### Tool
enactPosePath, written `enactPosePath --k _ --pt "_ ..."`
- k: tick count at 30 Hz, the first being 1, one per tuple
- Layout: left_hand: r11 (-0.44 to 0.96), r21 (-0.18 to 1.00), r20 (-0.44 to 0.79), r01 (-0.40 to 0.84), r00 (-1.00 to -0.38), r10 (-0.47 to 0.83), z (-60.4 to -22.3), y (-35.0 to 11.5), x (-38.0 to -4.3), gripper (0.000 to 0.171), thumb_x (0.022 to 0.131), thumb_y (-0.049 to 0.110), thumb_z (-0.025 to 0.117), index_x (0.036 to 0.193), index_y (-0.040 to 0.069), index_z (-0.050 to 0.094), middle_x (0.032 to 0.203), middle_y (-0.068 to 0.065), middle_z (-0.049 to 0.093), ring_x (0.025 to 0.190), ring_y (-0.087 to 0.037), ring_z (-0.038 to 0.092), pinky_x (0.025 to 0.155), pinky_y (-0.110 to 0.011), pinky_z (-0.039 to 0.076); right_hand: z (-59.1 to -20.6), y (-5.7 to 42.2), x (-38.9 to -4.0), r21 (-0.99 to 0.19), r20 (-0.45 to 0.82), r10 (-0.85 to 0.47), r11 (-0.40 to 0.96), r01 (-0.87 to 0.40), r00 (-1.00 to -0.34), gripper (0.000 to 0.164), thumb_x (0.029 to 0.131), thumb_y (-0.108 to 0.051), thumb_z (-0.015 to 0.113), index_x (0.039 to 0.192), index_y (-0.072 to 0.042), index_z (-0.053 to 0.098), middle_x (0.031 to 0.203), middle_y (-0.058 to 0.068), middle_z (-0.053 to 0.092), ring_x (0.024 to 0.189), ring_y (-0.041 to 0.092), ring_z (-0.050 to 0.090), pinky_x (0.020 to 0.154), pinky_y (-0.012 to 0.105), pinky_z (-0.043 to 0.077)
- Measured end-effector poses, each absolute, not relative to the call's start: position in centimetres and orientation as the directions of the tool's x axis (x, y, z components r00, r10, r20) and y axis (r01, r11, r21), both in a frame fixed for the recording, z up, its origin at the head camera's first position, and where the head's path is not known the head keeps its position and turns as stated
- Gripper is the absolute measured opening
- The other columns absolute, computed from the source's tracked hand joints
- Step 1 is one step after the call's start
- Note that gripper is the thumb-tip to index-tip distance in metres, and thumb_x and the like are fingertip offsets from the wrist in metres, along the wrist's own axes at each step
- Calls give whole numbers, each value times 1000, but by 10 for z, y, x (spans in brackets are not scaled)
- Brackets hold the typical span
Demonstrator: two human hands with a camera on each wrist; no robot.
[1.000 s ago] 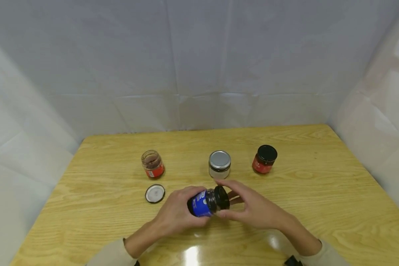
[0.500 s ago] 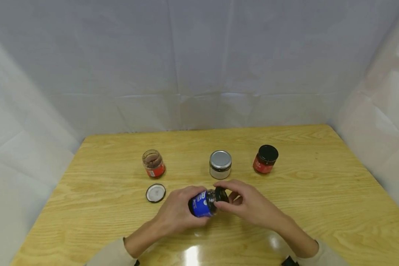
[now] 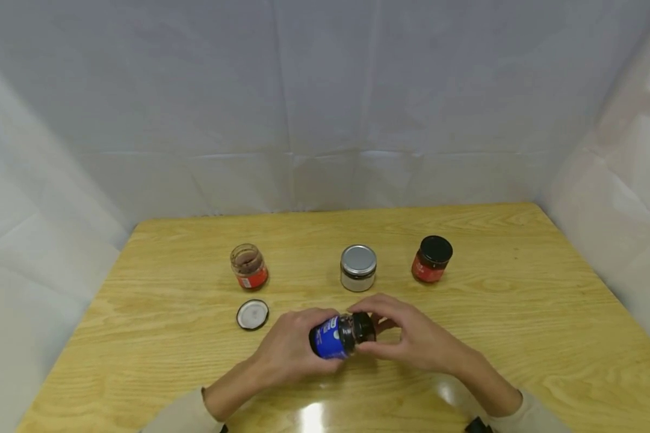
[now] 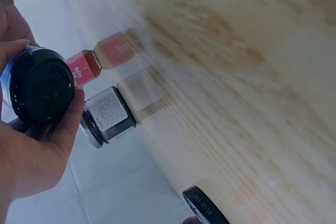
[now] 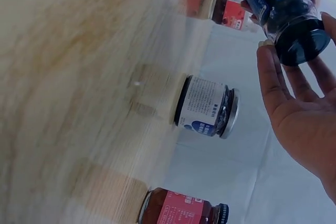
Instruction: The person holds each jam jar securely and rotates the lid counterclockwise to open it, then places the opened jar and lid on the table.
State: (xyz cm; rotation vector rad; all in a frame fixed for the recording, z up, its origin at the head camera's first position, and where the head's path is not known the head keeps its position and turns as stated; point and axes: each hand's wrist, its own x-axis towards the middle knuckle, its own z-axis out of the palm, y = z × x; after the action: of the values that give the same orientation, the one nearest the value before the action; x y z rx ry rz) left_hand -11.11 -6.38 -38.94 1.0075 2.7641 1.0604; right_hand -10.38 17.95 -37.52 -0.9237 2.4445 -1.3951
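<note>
My left hand point(image 3: 287, 347) grips a jar point(image 3: 328, 338) with a blue label, tilted on its side above the table, its neck pointing right. Around the jar's black lid point(image 3: 365, 328) curl the fingers and thumb of my right hand point(image 3: 419, 338). The lid sits on the jar's neck. In the left wrist view the jar's dark base point(image 4: 44, 87) faces the camera. The right wrist view shows the lid's top between my fingertips, with the right palm point(image 5: 310, 129) away from it.
An uncovered jar point(image 3: 253, 278) with a red label stands at the left, a loose lid point(image 3: 252, 314) lying in front of it. Behind my hands stands a silver-lidded jar point(image 3: 358, 268). Farther right is a black-lidded red jar point(image 3: 432, 259). White sheets point(image 3: 325, 120) surround the wooden table point(image 3: 520, 288).
The right thumb and fingers turned over the lid half a second ago, then swung back to a wider hold. The jar has dipped slightly toward me. The other jars stayed put.
</note>
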Motion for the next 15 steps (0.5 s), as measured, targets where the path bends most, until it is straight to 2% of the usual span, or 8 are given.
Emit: enactPosePath --k 5,8,12,15 --pt "590 598 186 542 -810 556 -389 -64 -110 61 68 36 82 119 9 63 111 -4 66 86 -14 62 68 -23 50 -371 181 -104 -863 -4 -505 438 -252 -863 53 92 -40 61 141 -29 43 132 1 51 98 12 59 86 35 49" --pt "605 587 184 538 -816 547 -389 -64 -110 61 67 36 82 119 9 63 109 -3 66 84 -14 62 68 -24 50 -368 178 -104 -869 -76 -461 465 -168 -884 51 95 -41 56 141 -23 45 124 3 56 92 13 61 77 34 51" --pt "614 570 200 545 -817 540 -390 -64 -110 60 66 34 82 117 10 64 107 -2 66 84 -13 62 68 -24 49 -368 171 -102 -849 -69 -437 498 -177 -897 57 89 -44 64 136 -13 52 112 -1 60 84 13 61 70 31 52" --pt "615 559 213 557 -813 542 -389 -64 -111 59 65 34 82 116 11 64 106 -2 66 84 -13 62 69 -24 49 -371 170 -101 -848 -27 -432 487 -208 -902 58 86 -43 68 134 -14 54 111 -5 59 83 11 60 72 29 52"
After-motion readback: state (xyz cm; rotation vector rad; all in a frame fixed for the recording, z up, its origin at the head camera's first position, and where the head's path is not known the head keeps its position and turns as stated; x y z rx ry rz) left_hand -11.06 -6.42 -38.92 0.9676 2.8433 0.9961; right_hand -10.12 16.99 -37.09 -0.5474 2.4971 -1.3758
